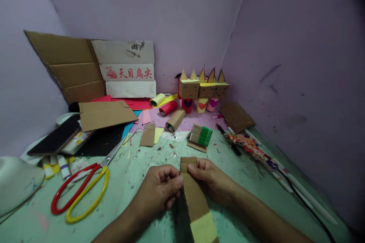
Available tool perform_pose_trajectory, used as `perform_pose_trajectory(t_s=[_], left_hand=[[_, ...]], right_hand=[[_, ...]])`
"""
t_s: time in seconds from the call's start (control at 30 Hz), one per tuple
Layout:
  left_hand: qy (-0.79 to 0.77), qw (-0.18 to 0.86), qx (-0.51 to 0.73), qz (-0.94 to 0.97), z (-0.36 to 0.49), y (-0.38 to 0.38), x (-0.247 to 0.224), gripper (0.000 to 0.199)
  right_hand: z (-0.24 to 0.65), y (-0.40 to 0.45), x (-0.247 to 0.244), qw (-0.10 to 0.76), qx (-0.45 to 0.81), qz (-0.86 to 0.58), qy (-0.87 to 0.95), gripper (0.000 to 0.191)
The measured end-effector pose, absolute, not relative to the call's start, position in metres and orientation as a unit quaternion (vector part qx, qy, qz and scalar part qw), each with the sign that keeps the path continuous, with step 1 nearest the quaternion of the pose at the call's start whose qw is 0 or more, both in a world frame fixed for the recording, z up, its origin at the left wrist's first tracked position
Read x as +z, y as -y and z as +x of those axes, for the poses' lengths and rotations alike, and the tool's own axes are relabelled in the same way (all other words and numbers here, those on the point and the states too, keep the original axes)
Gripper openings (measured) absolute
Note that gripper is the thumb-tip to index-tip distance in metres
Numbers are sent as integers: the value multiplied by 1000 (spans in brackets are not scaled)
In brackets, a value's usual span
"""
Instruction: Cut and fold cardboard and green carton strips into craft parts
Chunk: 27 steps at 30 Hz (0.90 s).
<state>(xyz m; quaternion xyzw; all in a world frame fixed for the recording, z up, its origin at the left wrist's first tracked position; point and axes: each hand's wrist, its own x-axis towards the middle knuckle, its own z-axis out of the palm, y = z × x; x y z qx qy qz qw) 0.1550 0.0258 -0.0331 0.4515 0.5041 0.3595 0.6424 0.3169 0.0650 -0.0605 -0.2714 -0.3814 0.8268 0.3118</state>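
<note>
Head view: a long, flat strip of brown cardboard [195,195] lies between the person's hands, running from a creased far end to the near edge, where pale yellow paper [203,226] covers part of it. The right hand [212,180] is clamped on the strip's far end from the right, thumb on top and fingers behind. The left hand [164,186] is at the strip's left edge, just nearer than the crease, with thumb and fingertips together; whether they pinch the cardboard, one cannot tell.

Beyond the hands, a small ribbed block in brown and green [201,135] sits on the pale green tabletop [125,186]. Left of the left hand lie large metal scissors with red and yellow looped handles [105,161], blades pointing far. At the far side stand three box-headed brown cardboard figures with pointed yellow tops [207,91].
</note>
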Motion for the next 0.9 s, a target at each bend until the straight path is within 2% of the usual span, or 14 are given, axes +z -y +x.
perform_pose_trajectory(t_s=[0.17,0.33,0.57,0.73,0.83,0.9], left_hand=[[-539,607,394,430,158,-30,-38,48],[-575,545,456,407,160,-37,-45,41],[-594,484,501,403,151,-44,-46,37],[-584,507,486,408,150,-47,-44,35],[-576,534,462,412,150,-50,-44,30],[-580,534,465,404,147,-53,-46,26]], right_hand=[[313,-62,-61,304,823,-265,400,37],[310,-61,-61,296,814,-271,420,46],[316,-61,-64,286,799,-342,403,47],[315,-67,-65,339,731,-372,462,37],[314,-75,-65,364,713,-380,464,37],[318,-76,-63,405,648,-410,498,38]])
